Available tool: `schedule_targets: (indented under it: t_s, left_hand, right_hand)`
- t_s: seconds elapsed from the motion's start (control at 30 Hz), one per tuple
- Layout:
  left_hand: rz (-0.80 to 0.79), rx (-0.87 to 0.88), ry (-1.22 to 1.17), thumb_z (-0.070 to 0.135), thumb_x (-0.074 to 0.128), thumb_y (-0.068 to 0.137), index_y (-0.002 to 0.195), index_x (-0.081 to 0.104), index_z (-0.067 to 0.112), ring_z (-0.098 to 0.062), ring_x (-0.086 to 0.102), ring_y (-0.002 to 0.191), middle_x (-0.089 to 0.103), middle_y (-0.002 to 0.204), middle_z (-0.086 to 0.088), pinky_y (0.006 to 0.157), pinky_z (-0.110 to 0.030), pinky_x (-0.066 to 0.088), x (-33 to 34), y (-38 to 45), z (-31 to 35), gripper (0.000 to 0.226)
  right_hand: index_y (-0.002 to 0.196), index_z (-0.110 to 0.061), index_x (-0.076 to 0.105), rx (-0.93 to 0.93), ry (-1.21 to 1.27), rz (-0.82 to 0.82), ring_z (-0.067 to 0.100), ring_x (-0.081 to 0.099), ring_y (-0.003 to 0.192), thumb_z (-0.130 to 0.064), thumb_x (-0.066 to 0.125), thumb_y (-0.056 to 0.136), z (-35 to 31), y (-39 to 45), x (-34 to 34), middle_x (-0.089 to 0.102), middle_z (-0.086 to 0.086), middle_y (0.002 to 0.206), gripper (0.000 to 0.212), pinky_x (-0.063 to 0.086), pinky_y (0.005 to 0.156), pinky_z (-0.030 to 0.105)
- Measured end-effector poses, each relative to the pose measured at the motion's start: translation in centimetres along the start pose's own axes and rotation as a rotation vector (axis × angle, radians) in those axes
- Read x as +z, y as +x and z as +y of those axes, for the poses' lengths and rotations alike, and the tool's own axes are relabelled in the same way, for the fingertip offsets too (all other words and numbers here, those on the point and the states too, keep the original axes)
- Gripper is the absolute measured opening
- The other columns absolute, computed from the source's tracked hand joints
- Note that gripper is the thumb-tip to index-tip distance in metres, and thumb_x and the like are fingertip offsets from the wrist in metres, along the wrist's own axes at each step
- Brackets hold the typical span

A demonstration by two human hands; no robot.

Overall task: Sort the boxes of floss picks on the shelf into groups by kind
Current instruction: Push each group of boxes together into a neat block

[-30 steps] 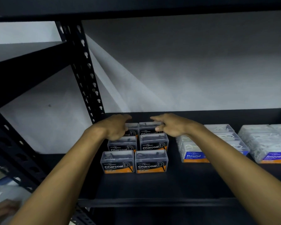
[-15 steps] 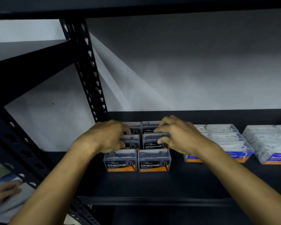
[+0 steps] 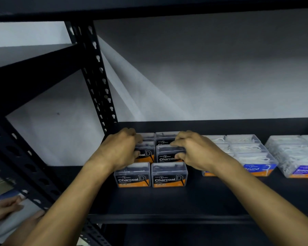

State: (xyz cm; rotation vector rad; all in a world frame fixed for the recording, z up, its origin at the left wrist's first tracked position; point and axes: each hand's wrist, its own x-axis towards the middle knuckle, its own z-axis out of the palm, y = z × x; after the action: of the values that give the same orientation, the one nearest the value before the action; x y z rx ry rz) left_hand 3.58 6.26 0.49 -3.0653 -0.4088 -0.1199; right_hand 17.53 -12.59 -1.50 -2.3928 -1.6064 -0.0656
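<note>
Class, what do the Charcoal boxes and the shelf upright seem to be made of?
Charcoal boxes: probably clear, glossy plastic; dark picks show through the lids, with printed labels on the fronts. Shelf upright: likely black-painted metal, matte; its rows of punched keyhole slots suggest steel racking.

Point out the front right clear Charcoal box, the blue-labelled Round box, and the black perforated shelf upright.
Front right clear Charcoal box [image 3: 169,180]: head view, label.
Blue-labelled Round box [image 3: 256,168]: head view, label.
Black perforated shelf upright [image 3: 96,75]: head view, mid-post.
</note>
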Motion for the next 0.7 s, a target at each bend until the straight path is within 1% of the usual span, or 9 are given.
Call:
schedule_targets:
  t_s: [0.2, 0.3, 0.47, 0.7]
  left_hand:
    - [0.040, 0.016, 0.015, 0.032, 0.060, 0.093, 0.132, 0.054, 0.023, -0.017, 0.053, 0.106, 0.052, 0.122, 0.002, 0.080, -0.033, 0.052, 0.27, -0.17, 0.14, 0.041]
    - [0.057, 0.020, 0.018, 0.032, 0.061, 0.092, 0.131, 0.055, 0.022, -0.017, 0.053, 0.106, 0.053, 0.120, 0.002, 0.080, -0.035, 0.053, 0.35, -0.21, 0.08, 0.040]
    - [0.069, 0.026, 0.024, 0.032, 0.061, 0.092, 0.128, 0.056, 0.021, -0.017, 0.053, 0.105, 0.053, 0.118, 0.002, 0.080, -0.034, 0.053, 0.45, -0.16, 0.07, 0.038]
    - [0.074, 0.037, 0.034, 0.033, 0.061, 0.092, 0.127, 0.056, 0.022, -0.016, 0.051, 0.106, 0.053, 0.118, 0.002, 0.080, -0.035, 0.053, 0.54, -0.21, -0.02, 0.037]
  right_hand:
    - [0.129, -0.017, 0.058, 0.008, -0.012, 0.040, 0.016, 0.048, 0.114, -0.029, 0.061, 0.089, -0.10, 0.03, 0.36, 0.055, -0.001, 0.124, 0.042, 0.044, 0.092, 0.029]
    - [0.129, -0.017, 0.057, 0.011, -0.016, 0.044, 0.015, 0.047, 0.115, -0.029, 0.061, 0.089, -0.12, 0.05, 0.39, 0.054, -0.002, 0.125, 0.042, 0.045, 0.093, 0.030]
    - [0.128, -0.017, 0.058, 0.016, -0.024, 0.055, 0.015, 0.047, 0.114, -0.030, 0.061, 0.089, -0.10, 0.11, 0.48, 0.055, -0.002, 0.124, 0.042, 0.045, 0.092, 0.029]
    - [0.130, -0.017, 0.056, 0.021, -0.035, 0.060, 0.014, 0.046, 0.116, -0.030, 0.061, 0.089, 0.04, 0.25, 0.57, 0.054, -0.002, 0.124, 0.043, 0.045, 0.093, 0.030]
